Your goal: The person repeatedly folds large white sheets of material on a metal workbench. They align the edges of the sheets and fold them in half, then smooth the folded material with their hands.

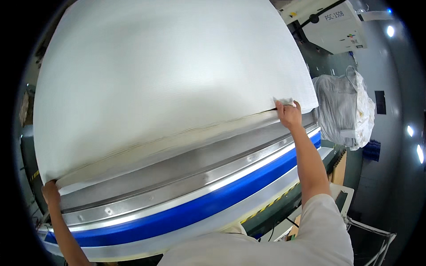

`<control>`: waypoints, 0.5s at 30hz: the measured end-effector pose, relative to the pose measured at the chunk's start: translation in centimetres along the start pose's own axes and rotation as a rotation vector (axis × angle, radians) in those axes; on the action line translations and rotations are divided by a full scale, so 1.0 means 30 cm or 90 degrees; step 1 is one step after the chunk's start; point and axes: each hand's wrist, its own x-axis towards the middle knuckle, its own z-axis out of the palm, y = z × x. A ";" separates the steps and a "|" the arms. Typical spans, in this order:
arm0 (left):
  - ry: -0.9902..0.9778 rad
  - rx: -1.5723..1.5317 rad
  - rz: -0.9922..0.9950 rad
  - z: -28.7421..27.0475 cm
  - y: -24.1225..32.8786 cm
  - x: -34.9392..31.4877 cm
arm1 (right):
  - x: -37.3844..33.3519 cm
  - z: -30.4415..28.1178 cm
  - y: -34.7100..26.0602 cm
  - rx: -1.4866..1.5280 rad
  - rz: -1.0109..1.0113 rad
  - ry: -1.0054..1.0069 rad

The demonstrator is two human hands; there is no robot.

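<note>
A wide white sheet of fabric-like material (pixel 177 80) covers most of the view, its near edge showing several thin layers or a fold. At the far left, my left hand (pixel 51 193) grips the near left corner, with its fingers partly hidden at the edge. My right hand (pixel 289 114) is closed on the near right part of the same edge, thumb over the top and a small bunched bit of cloth beside the fingers. Between my hands the edge hangs slightly over a grey metal bed (pixel 199 155).
A metal rail (pixel 177 188) and a blue band (pixel 186 213) run along the machine's front, close to my body. To the right stand a large whitish sack (pixel 339 108), a white machine cabinet (pixel 333 29) and a white tubular frame (pixel 372 232). Yellow-black tape (pixel 270 201) marks the front edge.
</note>
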 end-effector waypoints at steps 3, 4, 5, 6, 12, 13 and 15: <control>-0.042 0.100 0.043 0.022 0.024 0.041 | 0.028 -0.010 0.192 -0.056 0.058 -0.062; -0.041 0.068 0.016 0.053 0.004 0.036 | 0.044 -0.012 0.254 -0.055 0.065 -0.079; -0.039 0.042 -0.015 0.089 -0.053 0.026 | 0.073 -0.018 0.295 -0.060 0.095 -0.121; -0.037 0.011 -0.041 0.105 -0.078 0.032 | 0.101 -0.025 0.343 -0.070 0.127 -0.166; 0.083 0.114 0.105 0.144 -0.283 -0.010 | 0.140 0.143 0.650 -0.083 0.064 -0.242; 0.126 0.148 0.174 0.140 -0.259 -0.026 | 0.132 0.146 0.635 -0.155 0.013 -0.232; -0.061 -0.082 -0.070 0.120 -0.083 -0.004 | 0.122 0.096 0.636 -0.152 0.115 -0.224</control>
